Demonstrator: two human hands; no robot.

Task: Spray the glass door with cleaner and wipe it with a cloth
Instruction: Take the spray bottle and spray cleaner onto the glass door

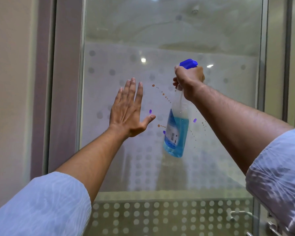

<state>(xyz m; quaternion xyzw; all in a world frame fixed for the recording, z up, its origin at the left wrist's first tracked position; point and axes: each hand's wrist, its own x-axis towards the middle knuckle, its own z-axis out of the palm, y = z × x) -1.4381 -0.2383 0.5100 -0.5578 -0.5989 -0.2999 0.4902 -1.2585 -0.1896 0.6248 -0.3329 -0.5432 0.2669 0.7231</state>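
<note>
The glass door [160,40] fills the view, with a frosted band and dotted pattern across its middle and lower part. My right hand [189,80] grips the neck of a spray bottle [176,132], which has a blue trigger head and blue cleaner inside; the bottle is raised in front of the glass, its nozzle facing the door. My left hand [129,113] is held up flat with fingers spread, close to the glass to the left of the bottle, holding nothing. No cloth is in view.
A metal frame [81,82] borders the glass on the left, with a mauve jamb [41,82] and beige wall beside it. Another frame runs down the right side [262,65]. A metal door handle [242,217] sits at the lower right.
</note>
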